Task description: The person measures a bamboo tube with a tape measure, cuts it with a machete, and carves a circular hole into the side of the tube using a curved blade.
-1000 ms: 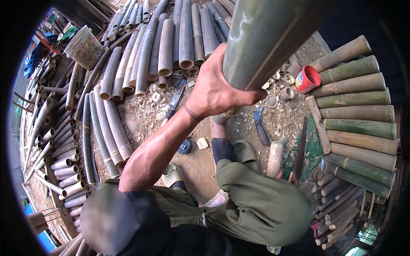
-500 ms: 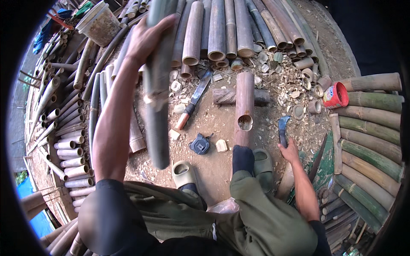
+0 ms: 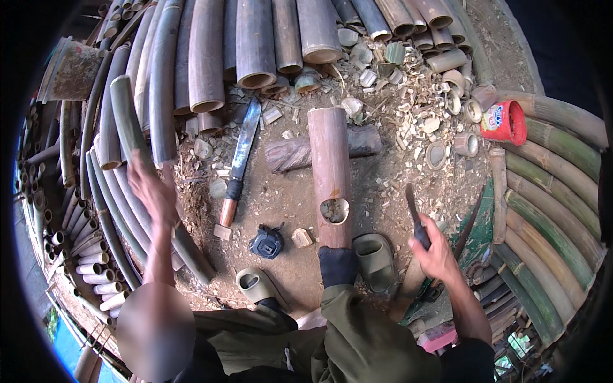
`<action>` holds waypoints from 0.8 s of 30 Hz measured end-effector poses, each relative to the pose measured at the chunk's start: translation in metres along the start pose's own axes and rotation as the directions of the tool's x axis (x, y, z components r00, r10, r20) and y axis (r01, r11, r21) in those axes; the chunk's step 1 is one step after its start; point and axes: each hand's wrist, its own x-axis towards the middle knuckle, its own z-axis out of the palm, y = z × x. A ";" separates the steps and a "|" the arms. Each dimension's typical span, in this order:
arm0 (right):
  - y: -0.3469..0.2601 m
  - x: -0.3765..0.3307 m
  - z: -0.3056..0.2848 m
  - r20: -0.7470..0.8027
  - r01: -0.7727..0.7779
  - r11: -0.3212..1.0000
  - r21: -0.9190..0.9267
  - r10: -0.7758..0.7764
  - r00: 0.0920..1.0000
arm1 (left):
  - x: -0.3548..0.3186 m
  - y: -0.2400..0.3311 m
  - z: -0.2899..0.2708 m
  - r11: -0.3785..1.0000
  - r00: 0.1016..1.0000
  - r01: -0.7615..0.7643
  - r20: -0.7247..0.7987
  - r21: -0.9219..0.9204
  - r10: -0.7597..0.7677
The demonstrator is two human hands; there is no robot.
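Note:
My left hand (image 3: 152, 190), smeared by motion, has its fingers and thumb around a long bamboo pole (image 3: 122, 105) that slants over the poles on the left. In my right hand (image 3: 436, 250) is a short knife (image 3: 412, 203), held by its dark handle with the blade upward. Between them lies a bamboo tube (image 3: 328, 159) with an oval hole cut near its close end. Its far part rests across a dark log (image 3: 287, 153). My socked right foot (image 3: 338, 265) is against its near end.
A long knife (image 3: 241, 150) and a dark tape measure (image 3: 266, 242) lie on the ground. Bamboo poles (image 3: 258, 45) line the far side; more bamboo (image 3: 549, 191) is stacked at right. A red tub (image 3: 504, 122) stands by chips and offcuts. Olive slippers (image 3: 373, 262) are near my feet.
My left hand has brought the bamboo pole left and down from the middle. My right hand still holds the knife, now turned with its blade seen narrow. The view has shifted.

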 end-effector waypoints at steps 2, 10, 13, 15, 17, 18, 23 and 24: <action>-0.019 0.012 -0.005 0.137 0.038 0.996 0.078 -0.049 0.989 | -0.044 0.078 -0.030 0.814 0.941 0.036 0.293 -0.580 0.167; -0.072 0.098 0.021 0.547 0.536 0.654 -0.534 -0.217 0.809 | -0.203 0.298 -0.054 -0.455 0.007 0.656 0.598 0.602 0.801; -0.070 0.119 0.029 0.631 0.601 0.543 -0.586 -0.160 0.759 | -0.179 0.327 -0.041 -0.580 -0.042 0.561 0.720 0.591 0.693; -0.067 0.129 0.029 0.665 0.615 0.616 -0.492 -0.189 0.723 | -0.195 0.320 -0.033 -0.615 0.067 0.578 0.720 0.536 0.690; -0.068 0.133 0.034 0.683 0.547 0.735 -0.401 -0.158 0.713 | -0.195 0.312 -0.032 -0.633 0.038 0.584 0.762 0.508 0.647; -0.069 0.134 0.037 0.692 0.504 0.788 -0.354 -0.142 0.707 | -0.195 0.308 -0.033 -0.576 -0.049 0.672 0.804 0.466 0.593; -0.064 0.112 0.077 0.656 0.197 0.952 -0.234 0.005 0.755 | -0.176 0.272 -0.032 -0.131 -0.202 0.958 0.922 0.257 0.330; -0.061 0.107 0.088 0.615 0.162 0.969 -0.185 -0.014 0.788 | -0.172 0.265 -0.030 -0.053 -0.191 0.975 0.936 0.216 0.296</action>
